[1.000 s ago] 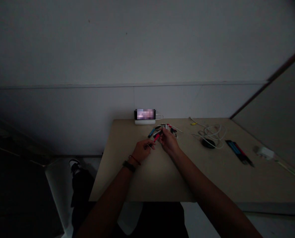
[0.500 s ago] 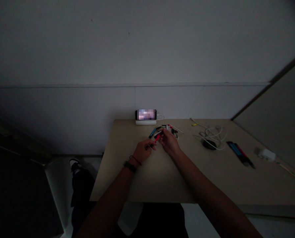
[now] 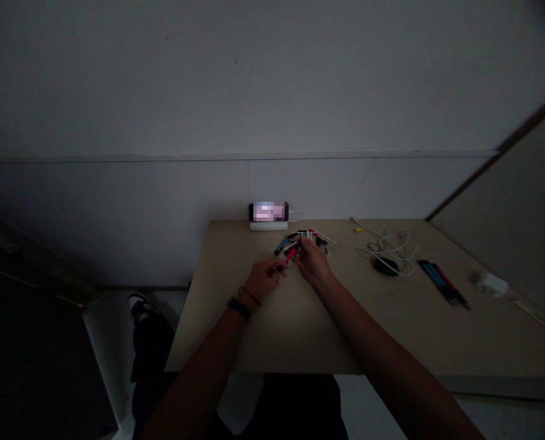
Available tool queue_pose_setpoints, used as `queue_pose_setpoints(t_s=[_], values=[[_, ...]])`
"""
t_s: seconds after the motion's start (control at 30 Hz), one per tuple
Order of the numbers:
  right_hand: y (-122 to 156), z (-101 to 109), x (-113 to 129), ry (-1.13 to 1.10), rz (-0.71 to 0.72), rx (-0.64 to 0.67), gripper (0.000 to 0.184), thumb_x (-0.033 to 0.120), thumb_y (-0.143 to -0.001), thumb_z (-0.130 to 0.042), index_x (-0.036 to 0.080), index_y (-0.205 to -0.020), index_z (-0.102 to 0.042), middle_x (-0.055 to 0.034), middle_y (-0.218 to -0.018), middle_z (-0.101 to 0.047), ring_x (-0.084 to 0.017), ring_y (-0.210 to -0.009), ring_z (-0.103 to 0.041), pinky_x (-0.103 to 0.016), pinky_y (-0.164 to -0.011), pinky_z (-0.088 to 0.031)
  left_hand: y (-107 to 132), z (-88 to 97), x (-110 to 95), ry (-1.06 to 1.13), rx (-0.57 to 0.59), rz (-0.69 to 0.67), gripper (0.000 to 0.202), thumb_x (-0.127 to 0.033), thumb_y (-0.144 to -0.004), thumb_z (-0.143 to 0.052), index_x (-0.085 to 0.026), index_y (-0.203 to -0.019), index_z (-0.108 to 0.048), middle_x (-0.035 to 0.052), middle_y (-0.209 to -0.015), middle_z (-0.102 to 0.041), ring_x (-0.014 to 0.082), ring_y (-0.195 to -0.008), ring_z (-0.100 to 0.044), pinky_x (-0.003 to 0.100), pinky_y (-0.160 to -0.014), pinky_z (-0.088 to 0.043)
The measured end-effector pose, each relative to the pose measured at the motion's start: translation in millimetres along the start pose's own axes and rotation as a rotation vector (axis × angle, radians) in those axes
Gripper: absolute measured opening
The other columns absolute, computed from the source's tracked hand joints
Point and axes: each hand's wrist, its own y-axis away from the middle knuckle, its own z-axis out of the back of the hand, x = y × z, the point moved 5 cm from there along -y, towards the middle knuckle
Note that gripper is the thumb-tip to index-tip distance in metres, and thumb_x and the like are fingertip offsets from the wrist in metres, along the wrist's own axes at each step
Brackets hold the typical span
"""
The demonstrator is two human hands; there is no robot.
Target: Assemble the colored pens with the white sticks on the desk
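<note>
Above the table, my two hands meet at a slim red pen part (image 3: pixel 291 252) with dark ends. My left hand (image 3: pixel 263 278) is closed around its lower end. The fingers of my right hand (image 3: pixel 312 261) pinch near the upper end, which is dark and partly covered. Just beyond the fingertips lie loose pen parts: a blue piece (image 3: pixel 280 245), a dark piece (image 3: pixel 320 242), and thin white sticks (image 3: pixel 329 238). Dim light and the fingers hide how the held pieces join.
A lit phone (image 3: pixel 269 212) leans on a white stand (image 3: pixel 268 226) at the table's back edge. To the right lie a tangled white cable (image 3: pixel 394 243), a black round object (image 3: pixel 385 266), several blue, red and black pens (image 3: pixel 443 284) and a white adapter (image 3: pixel 493 285).
Both hands keep nearly the same grip and place on the red pen part. The whole view has shifted very slightly; nothing on the table has visibly moved.
</note>
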Motion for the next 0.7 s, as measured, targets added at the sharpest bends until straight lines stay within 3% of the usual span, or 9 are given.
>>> queue_pose_setpoints(t_s=[0.7], values=[[2.3, -3.3, 2.7, 0.003, 0.020, 0.024, 0.040, 0.051, -0.062, -0.087, 0.022, -0.082, -0.069, 0.0069, -0.053, -0.054, -0.008, -0.046, -0.048, -0.018, -0.044, -0.042, -0.3, -0.9, 1.7, 0.018, -0.005, -0.009, 0.041, 0.002, -0.067, -0.047, -0.016, -0.091, -0.074, 0.0005, -0.072, -0.069, 0.0092, -0.059, -0.057, 0.019, -0.059, -0.044]])
